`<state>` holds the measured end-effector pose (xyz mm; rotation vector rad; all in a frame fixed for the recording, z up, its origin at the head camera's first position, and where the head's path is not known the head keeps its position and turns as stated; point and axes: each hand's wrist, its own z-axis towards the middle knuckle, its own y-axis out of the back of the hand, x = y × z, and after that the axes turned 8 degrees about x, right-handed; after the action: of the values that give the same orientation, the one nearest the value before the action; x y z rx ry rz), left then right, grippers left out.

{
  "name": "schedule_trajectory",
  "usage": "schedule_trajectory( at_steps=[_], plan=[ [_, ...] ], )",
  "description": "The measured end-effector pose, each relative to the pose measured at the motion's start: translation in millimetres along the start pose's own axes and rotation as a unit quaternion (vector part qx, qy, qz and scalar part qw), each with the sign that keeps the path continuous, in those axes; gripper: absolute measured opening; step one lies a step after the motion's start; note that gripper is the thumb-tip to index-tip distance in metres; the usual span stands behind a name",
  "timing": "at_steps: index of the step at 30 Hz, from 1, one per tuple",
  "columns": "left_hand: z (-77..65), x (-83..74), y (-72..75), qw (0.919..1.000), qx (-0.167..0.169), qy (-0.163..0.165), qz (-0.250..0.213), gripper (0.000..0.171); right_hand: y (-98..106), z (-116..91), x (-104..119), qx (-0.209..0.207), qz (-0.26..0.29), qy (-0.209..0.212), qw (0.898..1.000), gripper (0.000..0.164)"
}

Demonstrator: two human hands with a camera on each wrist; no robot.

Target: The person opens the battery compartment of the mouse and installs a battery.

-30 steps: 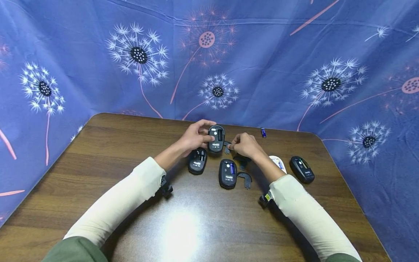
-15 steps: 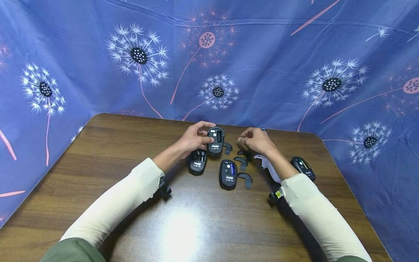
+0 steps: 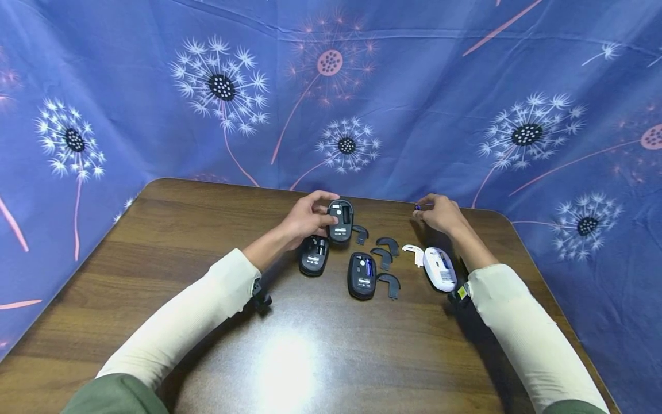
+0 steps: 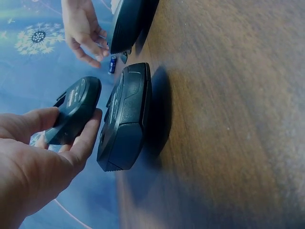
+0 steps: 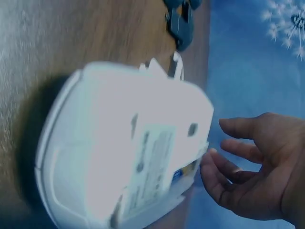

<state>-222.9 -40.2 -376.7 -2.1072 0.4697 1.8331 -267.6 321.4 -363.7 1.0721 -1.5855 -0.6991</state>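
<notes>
My left hand (image 3: 305,221) grips a black computer mouse (image 3: 340,229), underside facing me, its battery slot bare. In the left wrist view that mouse (image 4: 78,107) sits between thumb and fingers, just off a second black mouse (image 4: 131,109). My right hand (image 3: 439,214) is at the table's far side, fingertips at a blue battery (image 3: 418,207). The left wrist view shows this battery (image 4: 113,64) by the fingertips, not gripped. Thumb and fingers of the right hand (image 5: 267,167) are apart in the right wrist view, with nothing visible between them.
Another black mouse (image 3: 362,276) with blue batteries inside lies mid-table. Several black battery covers (image 3: 389,285) are beside it. A white cover (image 3: 414,253) lies next to a white mouse (image 3: 441,269), whose slot holds a battery. A patterned blue cloth (image 3: 414,115) hangs behind the table.
My right hand has moved right, from the black covers to the blue battery, uncovering the white mouse and its cover. The right forearm now hides the far-right black mouse. The left hand stays put.
</notes>
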Motion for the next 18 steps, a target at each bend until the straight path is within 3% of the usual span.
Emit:
schedule_trajectory(
  at_steps=[5, 7, 9, 12, 16, 18],
  plan=[
    [-1.6, -2.2, -1.4, 1.0000, 0.001, 0.003, -0.002, 0.061, -8, 44, -49, -0.023, -0.005, -0.003, 1.000, 0.060],
    [-2.1, -2.8, -1.6, 1.0000, 0.001, 0.003, -0.003, 0.060, -9, 47, -51, -0.018, -0.004, -0.007, 1.000, 0.061],
    [-2.3, -2.6, -1.6, 1.0000, 0.001, 0.003, -0.003, 0.060, -9, 37, -40, -0.009, -0.002, -0.010, 1.000, 0.060],
    [-3.0, -2.3, -2.1, 1.0000, 0.000, 0.003, -0.002, 0.060, -13, 53, -51, -0.004, -0.002, -0.009, 1.000, 0.063],
    [-3.6, -2.9, -3.3, 1.0000, -0.003, -0.001, -0.004, 0.061, -27, 104, -95, -0.034, -0.004, 0.005, 0.999, 0.061],
    [-3.7, -3.4, -3.6, 1.0000, -0.004, -0.003, -0.003, 0.061, -29, 107, -94, -0.042, -0.004, 0.005, 0.999, 0.057]
  ],
)
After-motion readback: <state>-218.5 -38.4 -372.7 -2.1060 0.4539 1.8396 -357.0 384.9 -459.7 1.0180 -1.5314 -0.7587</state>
